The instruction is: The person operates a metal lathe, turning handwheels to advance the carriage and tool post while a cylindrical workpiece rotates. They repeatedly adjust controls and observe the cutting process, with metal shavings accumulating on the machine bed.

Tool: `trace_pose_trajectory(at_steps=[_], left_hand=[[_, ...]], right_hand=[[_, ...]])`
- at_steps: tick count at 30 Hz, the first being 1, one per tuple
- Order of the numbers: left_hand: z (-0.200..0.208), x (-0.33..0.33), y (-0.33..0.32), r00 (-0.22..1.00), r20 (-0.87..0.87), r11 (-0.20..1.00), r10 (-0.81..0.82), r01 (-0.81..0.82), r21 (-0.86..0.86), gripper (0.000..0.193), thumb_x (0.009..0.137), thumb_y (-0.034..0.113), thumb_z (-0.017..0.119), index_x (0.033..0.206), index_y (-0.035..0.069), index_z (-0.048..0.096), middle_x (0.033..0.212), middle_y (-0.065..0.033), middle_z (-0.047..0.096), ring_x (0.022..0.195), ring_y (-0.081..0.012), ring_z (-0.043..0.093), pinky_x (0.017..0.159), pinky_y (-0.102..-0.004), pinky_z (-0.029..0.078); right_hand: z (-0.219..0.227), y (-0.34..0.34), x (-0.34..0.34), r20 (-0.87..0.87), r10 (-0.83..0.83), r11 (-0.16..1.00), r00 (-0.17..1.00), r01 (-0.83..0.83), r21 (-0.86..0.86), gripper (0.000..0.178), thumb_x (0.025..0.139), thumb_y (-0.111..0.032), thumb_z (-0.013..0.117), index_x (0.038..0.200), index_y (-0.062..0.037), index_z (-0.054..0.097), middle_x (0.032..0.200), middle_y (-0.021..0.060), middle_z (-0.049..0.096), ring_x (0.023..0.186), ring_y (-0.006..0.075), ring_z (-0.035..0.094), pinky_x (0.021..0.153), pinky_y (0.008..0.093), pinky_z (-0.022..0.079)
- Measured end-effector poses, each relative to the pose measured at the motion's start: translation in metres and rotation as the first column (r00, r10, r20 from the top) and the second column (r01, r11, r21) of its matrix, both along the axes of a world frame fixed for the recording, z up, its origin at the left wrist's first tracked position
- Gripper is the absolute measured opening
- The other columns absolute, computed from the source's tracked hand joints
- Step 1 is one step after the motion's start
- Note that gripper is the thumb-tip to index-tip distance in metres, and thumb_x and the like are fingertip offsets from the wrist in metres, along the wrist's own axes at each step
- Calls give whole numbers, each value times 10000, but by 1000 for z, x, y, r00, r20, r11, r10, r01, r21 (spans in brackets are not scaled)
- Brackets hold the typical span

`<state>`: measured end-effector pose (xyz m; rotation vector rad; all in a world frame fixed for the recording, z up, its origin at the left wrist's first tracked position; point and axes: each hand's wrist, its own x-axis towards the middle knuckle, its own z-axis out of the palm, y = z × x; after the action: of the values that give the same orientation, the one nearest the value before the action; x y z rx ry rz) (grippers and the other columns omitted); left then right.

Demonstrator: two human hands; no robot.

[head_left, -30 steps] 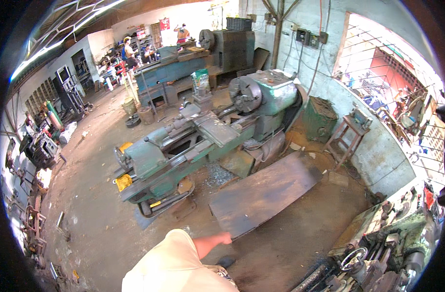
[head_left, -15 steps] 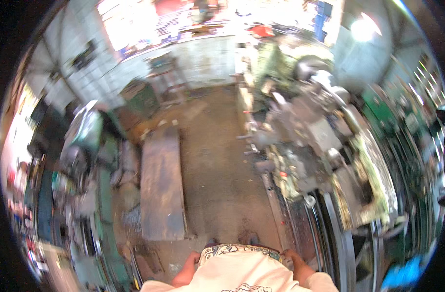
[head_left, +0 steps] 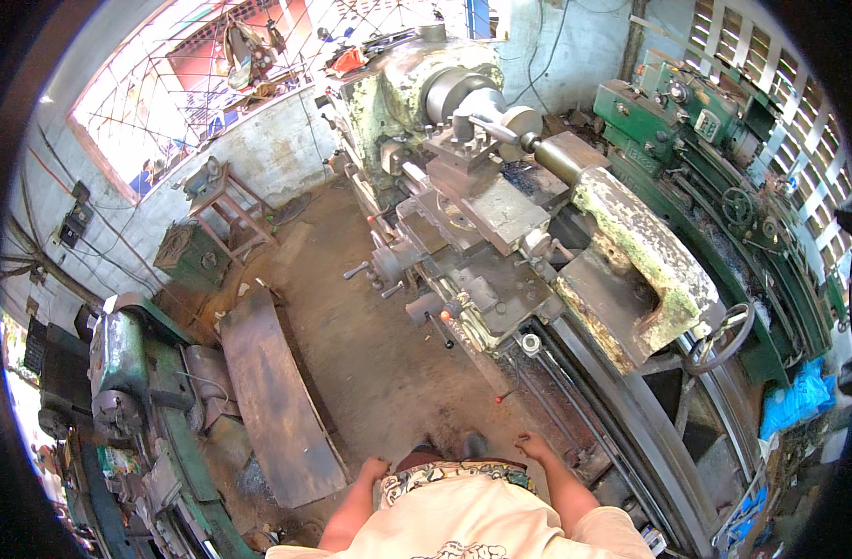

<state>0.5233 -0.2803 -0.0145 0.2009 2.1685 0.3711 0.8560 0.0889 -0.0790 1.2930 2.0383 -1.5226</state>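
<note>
My left hand (head_left: 376, 467) hangs beside my left hip, its fingers curled in and nothing visible in them. On the other side my right hand (head_left: 530, 445) is held a little out from my hip, fingers loosely apart and nothing seen in it. Nearest to it is the bed (head_left: 631, 438) of a large worn lathe, with a gap between. This lathe carries a chuck (head_left: 456, 96), a tool post (head_left: 461, 149) and a tailstock (head_left: 645, 252) with flaking pale green paint. Neither hand touches the machine.
A long brown board (head_left: 281, 401) lies at the left, beside a green machine (head_left: 170, 410). A small stand (head_left: 235, 205) and a green box (head_left: 191, 256) are near the far wall. Another green lathe (head_left: 687, 168) stands at right, near a blue plastic bag (head_left: 798, 399).
My view has turned to the right, and the large lathe now sits nearer the middle. My right hand has swung outward from my hip. The picture is sharper.
</note>
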Motion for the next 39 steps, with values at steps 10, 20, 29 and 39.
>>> trace_pose_trajectory(at_steps=[10, 20, 29, 39], left_hand=[[-2, -18, 20, 975, 138, 958, 172, -199, 207, 289, 885, 236, 667, 1002, -27, 661, 822, -123, 708, 635, -204, 668, 572, -343, 535], [-45, 22, -148, 983, 5, 970, -183, 180, 165, 242, 900, 240, 640, 914, 2, 681, 779, -123, 694, 647, -234, 665, 553, -371, 528], [-64, 74, -175, 943, 66, 944, -328, 329, -6, 389, 799, 351, 670, 923, -15, 715, 942, -212, 715, 872, -328, 705, 763, -398, 542], [-18, 38, -24, 994, 109, 996, 9, -18, 82, 393, 837, 359, 658, 1046, 29, 705, 971, -183, 726, 957, -333, 697, 809, -432, 540]], right_hand=[[233, 79, 19, -256, -202, 796, 945, 311, 519, 219, 804, -202, 725, 940, -31, 729, 913, 149, 729, 865, 268, 699, 794, 373, 533], [484, 197, 74, -642, -183, -342, 744, 564, 752, 204, 899, -162, 641, 1049, -24, 653, 952, 143, 707, 875, 322, 683, 780, 410, 525], [493, 290, 101, -147, -700, 63, 699, 266, 962, 949, 806, -398, 736, 1485, 50, 248, 1452, 329, 384, 1321, 440, 441, 1082, 456, 406], [492, 366, 134, 48, -718, 229, 694, 170, 958, 411, 904, -288, 557, 1082, 71, 646, 1083, 326, 650, 1057, 453, 634, 918, 495, 509]])
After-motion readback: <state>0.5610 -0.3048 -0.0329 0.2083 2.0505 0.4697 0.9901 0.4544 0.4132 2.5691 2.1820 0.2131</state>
